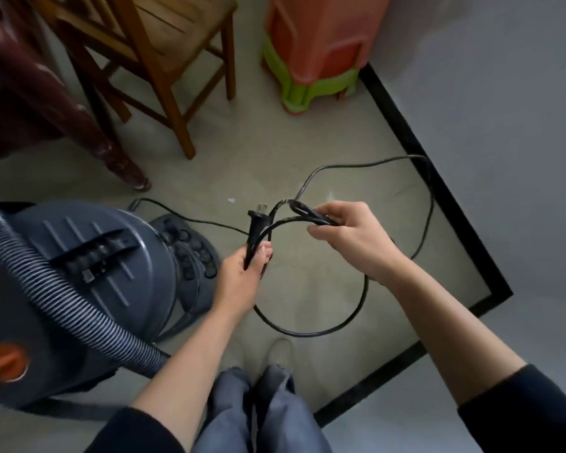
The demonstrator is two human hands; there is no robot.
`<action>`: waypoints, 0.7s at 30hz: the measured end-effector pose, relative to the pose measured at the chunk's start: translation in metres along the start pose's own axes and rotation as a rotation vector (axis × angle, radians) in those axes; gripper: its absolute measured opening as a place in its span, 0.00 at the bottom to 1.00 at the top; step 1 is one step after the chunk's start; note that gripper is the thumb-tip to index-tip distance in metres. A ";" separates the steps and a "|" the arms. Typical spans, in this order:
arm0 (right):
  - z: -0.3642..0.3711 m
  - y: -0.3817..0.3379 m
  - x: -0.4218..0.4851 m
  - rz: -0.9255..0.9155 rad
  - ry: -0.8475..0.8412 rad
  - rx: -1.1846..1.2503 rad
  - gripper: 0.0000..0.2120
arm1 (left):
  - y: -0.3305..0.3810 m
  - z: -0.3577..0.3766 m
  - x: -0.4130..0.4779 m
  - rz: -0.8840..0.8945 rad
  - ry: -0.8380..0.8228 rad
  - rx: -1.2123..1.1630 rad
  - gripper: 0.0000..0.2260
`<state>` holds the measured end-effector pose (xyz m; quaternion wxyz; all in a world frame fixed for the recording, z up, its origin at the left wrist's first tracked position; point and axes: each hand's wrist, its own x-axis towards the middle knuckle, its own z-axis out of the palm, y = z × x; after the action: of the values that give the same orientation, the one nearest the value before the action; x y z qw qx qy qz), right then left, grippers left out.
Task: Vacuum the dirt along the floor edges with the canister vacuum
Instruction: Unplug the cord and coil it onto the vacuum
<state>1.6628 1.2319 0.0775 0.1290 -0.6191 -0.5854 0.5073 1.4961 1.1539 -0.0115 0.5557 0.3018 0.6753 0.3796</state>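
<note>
The dark grey canister vacuum (79, 273) stands on the floor at my left, its ribbed hose (62, 302) curving across its top. My left hand (242, 273) grips the black plug (257, 223) just below its head, prongs pointing up. My right hand (350, 237) pinches folded loops of the black power cord (307, 333). One cord loop hangs below both hands. Another stretch of the cord runs out over the floor toward the black skirting (402, 125) along the wall on the right.
A wooden chair (164, 60) and a dark red table leg (79, 125) stand at the top left. Stacked orange and green plastic stools (311, 60) sit in the corner by the white wall. My legs and one shoe are at the bottom centre.
</note>
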 end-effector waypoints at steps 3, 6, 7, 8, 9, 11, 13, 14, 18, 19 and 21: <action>-0.007 -0.040 -0.005 -0.030 -0.021 -0.191 0.04 | 0.028 -0.016 -0.002 0.096 0.022 0.005 0.08; -0.009 -0.071 -0.006 -0.040 -0.028 -0.234 0.04 | 0.050 -0.035 0.003 0.146 -0.046 0.031 0.14; -0.005 -0.079 -0.005 -0.042 -0.037 -0.243 0.04 | 0.056 -0.040 0.005 0.150 -0.079 0.041 0.14; -0.001 -0.085 -0.005 -0.044 -0.053 -0.248 0.03 | 0.060 -0.045 0.008 0.155 -0.106 0.069 0.12; 0.004 -0.090 -0.005 -0.048 -0.071 -0.247 0.03 | 0.063 -0.049 0.010 0.161 -0.125 0.122 0.09; 0.015 -0.099 -0.006 -0.070 -0.113 -0.224 0.05 | 0.070 -0.056 0.014 0.161 -0.141 0.230 0.06; 0.021 -0.106 -0.009 -0.102 -0.188 -0.159 0.08 | 0.073 -0.066 0.019 0.165 -0.167 0.300 0.10; 0.023 -0.109 -0.009 -0.118 -0.225 -0.119 0.09 | 0.074 -0.071 0.020 0.181 -0.187 0.336 0.14; 0.026 -0.110 -0.009 -0.144 -0.305 0.077 0.16 | 0.087 -0.087 0.025 0.298 -0.182 0.389 0.13; 0.027 -0.109 -0.008 -0.154 -0.300 0.117 0.18 | 0.093 -0.093 0.026 0.306 -0.173 0.396 0.11; 0.028 -0.105 -0.005 -0.174 -0.227 0.165 0.19 | 0.107 -0.107 0.029 0.346 -0.164 0.368 0.07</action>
<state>1.5796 1.2451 0.1464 0.1559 -0.4921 -0.6037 0.6074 1.3843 1.2163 0.0743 0.4708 0.5386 0.6242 0.3140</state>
